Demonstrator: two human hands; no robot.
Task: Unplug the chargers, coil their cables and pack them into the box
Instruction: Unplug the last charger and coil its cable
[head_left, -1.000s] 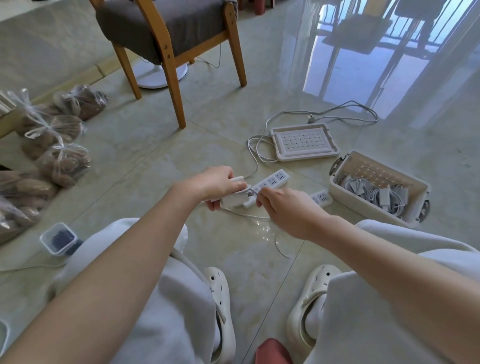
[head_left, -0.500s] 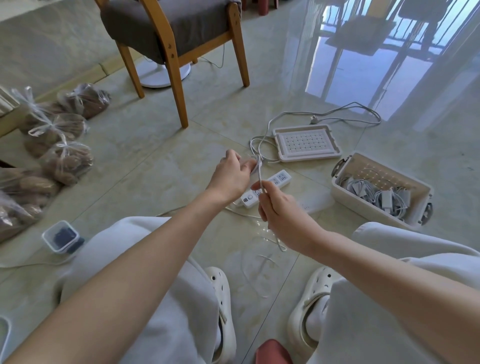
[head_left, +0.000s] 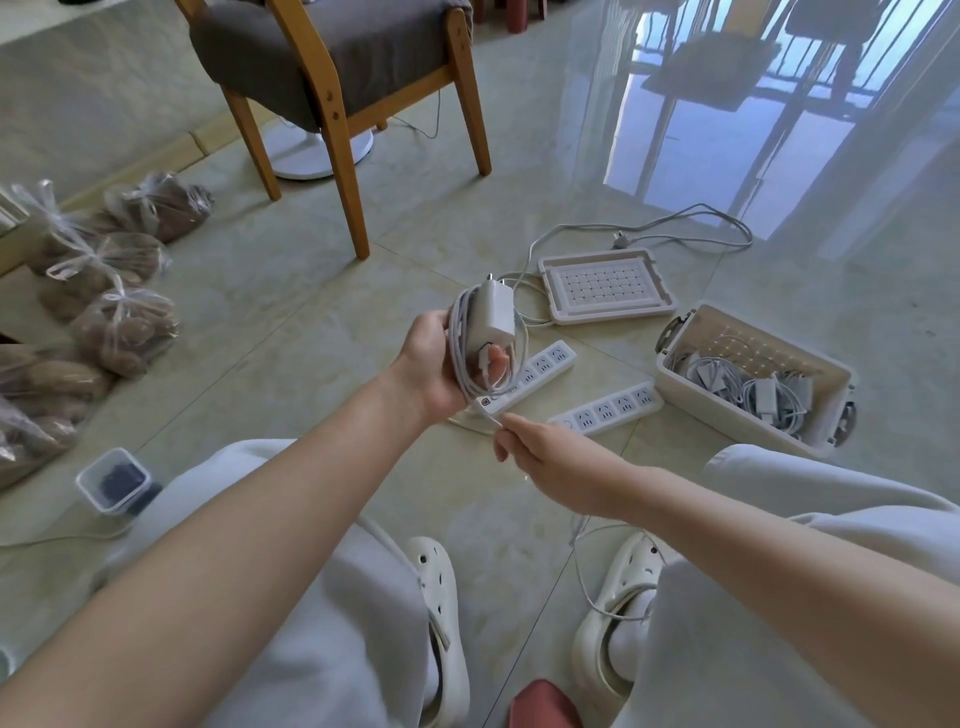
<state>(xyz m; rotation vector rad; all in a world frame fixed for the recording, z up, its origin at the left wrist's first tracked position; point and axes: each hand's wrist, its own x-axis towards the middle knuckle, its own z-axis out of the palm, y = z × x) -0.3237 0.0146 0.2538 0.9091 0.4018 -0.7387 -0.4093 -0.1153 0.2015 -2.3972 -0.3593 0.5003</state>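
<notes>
Risk of the coil springing loose before it reaches the box (head_left: 727, 418).
Left hand (head_left: 428, 364), left of the box, clamps the charger (head_left: 493, 312) and its looped cable (head_left: 460, 358); right hand (head_left: 550, 460) pinches the tail, which could slip and unwind. Glossy tile floor (head_left: 291, 322) lies beneath; a chair (head_left: 332, 78) stands beyond and left of the box.

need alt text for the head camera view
A person's left hand holds a white charger and loops of its cable, while the right hand pinches the cable's loose end. Power strips and a box of coiled chargers lie nearby.
</notes>
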